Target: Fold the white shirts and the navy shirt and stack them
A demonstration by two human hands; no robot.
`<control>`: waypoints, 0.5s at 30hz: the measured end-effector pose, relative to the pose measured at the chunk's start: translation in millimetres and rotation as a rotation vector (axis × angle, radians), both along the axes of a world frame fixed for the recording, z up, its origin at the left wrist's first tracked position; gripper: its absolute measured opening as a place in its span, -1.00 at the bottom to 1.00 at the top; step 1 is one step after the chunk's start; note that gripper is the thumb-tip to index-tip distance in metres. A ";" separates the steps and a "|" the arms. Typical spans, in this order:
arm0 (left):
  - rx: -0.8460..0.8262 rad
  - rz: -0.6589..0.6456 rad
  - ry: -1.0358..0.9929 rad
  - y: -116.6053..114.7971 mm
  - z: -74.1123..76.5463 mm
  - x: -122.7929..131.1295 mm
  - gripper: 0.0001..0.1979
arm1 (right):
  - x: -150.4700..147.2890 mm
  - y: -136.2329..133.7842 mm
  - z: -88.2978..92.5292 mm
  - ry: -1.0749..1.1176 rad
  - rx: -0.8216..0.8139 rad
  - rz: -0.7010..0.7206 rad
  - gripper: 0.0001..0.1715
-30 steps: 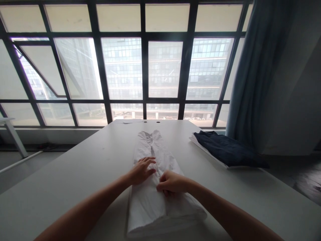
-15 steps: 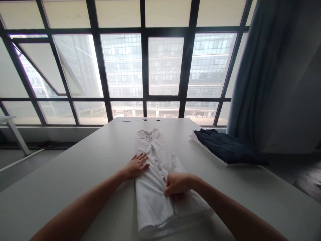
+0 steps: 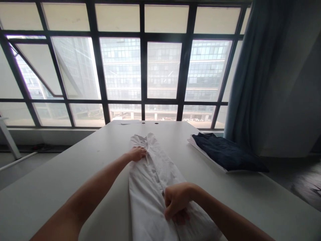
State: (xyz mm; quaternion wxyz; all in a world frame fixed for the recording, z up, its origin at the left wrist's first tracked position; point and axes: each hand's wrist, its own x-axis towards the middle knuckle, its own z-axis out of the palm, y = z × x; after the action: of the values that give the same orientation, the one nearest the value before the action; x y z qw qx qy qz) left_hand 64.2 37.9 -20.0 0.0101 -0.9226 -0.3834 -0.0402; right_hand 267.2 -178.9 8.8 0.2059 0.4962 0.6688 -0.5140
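Note:
A white shirt [image 3: 146, 197], folded into a long strip, lies lengthwise in front of me on the white table [image 3: 105, 194], its collar end at the far side. My left hand [image 3: 137, 153] is at the upper part of the shirt, close to the collar, with its fingers curled on the front opening edge. Lower down, my right hand [image 3: 177, 201] is closed in a pinch on the same front edge. The lower end of the shirt runs out of the bottom of the view.
On the table's right side lies a dark navy folded garment [image 3: 223, 150] on top of white cloth. A sheet of paper [image 3: 130, 122] sits at the far edge. Behind stand large framed windows, with a blue-grey curtain [image 3: 245, 93] on the right.
My left hand has slid up the shirt toward the collar, and its spread fingers have curled in at the front edge. My right hand keeps its pinch. The view has tilted slightly upward.

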 end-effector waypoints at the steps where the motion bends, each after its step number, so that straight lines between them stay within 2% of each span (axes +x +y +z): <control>1: -0.008 -0.013 -0.002 7.6 -0.6 1.4 -0.75 | 0.4 0.3 0.1 0.001 -0.006 -0.004 -0.69; 5: -0.027 -0.030 -0.033 32.4 2.1 3.2 -0.86 | 1.4 1.3 0.6 0.003 -0.025 -0.004 -0.69; 8: -0.054 0.000 -0.074 45.5 2.0 2.9 -0.82 | 2.6 3.0 -1.9 0.009 -0.040 -0.025 -0.65; 15: -0.055 0.099 -0.127 47.9 -8.5 12.9 -0.87 | 7.6 7.7 -13.9 0.075 -0.047 0.004 -0.60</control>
State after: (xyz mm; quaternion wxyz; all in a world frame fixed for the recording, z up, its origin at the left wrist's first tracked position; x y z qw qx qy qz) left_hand 77.0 85.8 -28.5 -0.0373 -0.8981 -0.4293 -0.0875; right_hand 274.8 -171.2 -5.1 0.1935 0.4702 0.6648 -0.5473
